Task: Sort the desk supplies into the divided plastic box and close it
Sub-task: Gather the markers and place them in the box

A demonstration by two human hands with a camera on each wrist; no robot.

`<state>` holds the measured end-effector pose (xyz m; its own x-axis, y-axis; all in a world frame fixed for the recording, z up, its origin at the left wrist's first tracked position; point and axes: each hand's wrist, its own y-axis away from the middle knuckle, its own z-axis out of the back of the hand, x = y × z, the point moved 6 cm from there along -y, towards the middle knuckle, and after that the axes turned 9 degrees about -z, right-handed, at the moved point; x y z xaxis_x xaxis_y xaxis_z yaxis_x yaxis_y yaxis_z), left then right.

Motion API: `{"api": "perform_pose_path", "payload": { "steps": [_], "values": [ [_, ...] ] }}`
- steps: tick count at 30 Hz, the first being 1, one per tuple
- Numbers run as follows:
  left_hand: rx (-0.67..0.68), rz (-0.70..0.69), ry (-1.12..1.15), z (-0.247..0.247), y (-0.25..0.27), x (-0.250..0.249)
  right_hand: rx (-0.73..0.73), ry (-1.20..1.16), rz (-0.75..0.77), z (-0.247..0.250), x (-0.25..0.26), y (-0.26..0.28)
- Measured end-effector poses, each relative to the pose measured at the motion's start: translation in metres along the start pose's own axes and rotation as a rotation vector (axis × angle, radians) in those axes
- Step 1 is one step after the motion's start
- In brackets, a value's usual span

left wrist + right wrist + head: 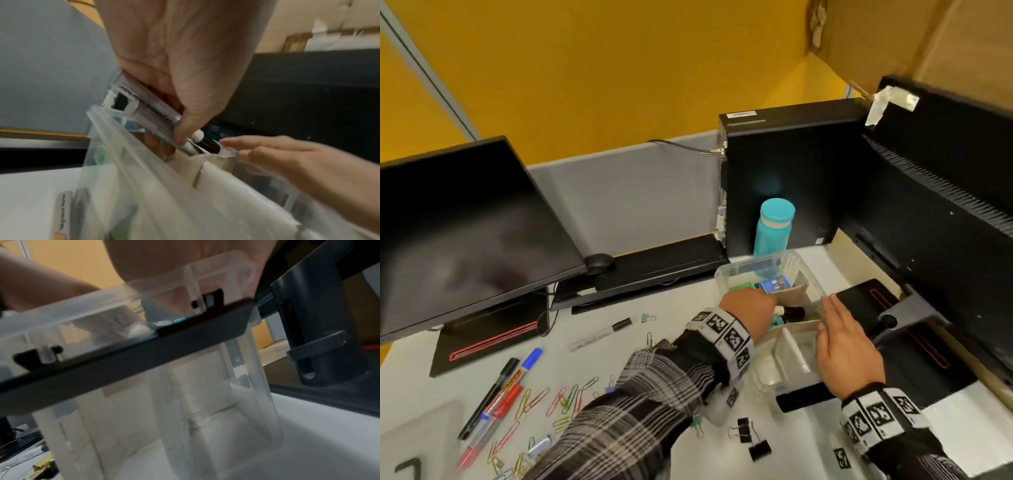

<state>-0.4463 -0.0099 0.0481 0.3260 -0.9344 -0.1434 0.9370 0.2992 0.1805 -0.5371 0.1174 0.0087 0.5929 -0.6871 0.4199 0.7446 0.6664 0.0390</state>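
The clear divided box (789, 346) stands on the desk at the right, with small supplies in its far compartments. My left hand (768, 308) reaches into it and grips two silvery-white markers (148, 110), tips down, partly inside the box (144, 178). My left hand's fingers (180, 129) curl round the markers. My right hand (828, 315) lies flat with straight fingers against the box's right wall. The right hand (246, 149) touches the rim and holds nothing. A dark hinged lid (144, 353) lies open along the box (205, 402).
Black, red and blue markers (500, 394), a white marker (602, 334), several coloured paper clips (558, 404) and black binder clips (753, 442) lie on the desk. A teal bottle (774, 229) and a PC tower (791, 171) stand behind the box. Monitors flank both sides.
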Motion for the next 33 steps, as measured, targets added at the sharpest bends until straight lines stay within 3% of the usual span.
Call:
{"api": "perform_pose_path", "payload": {
  "steps": [3, 8, 15, 19, 23, 26, 29, 33],
  "values": [
    [0.122, 0.013, 0.028, -0.020, -0.027, -0.003, -0.015, 0.003, 0.000, 0.002, 0.001, 0.001],
    [0.214, -0.013, 0.192, -0.037, -0.035, 0.005, -0.014, 0.026, -0.002, 0.001, 0.001, 0.001],
    [0.383, -0.024, 0.057, -0.036, -0.025, 0.000, -0.009, 0.027, 0.006, 0.003, 0.003, 0.003],
    [0.252, -0.018, 0.140, -0.012, -0.003, -0.005, -0.005, 0.042, 0.006, 0.003, 0.003, 0.002],
    [-0.104, -0.028, 0.301, 0.020, 0.045, 0.017, -0.041, 0.097, 0.001, 0.004, 0.009, 0.002],
    [-0.297, 0.063, 0.334, 0.023, 0.093, 0.060, -0.105, 0.020, 0.072, 0.011, 0.040, 0.013],
    [-0.328, 0.257, 0.362, 0.002, 0.144, 0.121, -0.114, -0.149, 0.254, 0.015, 0.099, 0.036],
    [-0.223, 0.513, 0.297, -0.040, 0.205, 0.191, -0.037, -0.271, 0.444, -0.012, 0.169, 0.070]
  ]
}}
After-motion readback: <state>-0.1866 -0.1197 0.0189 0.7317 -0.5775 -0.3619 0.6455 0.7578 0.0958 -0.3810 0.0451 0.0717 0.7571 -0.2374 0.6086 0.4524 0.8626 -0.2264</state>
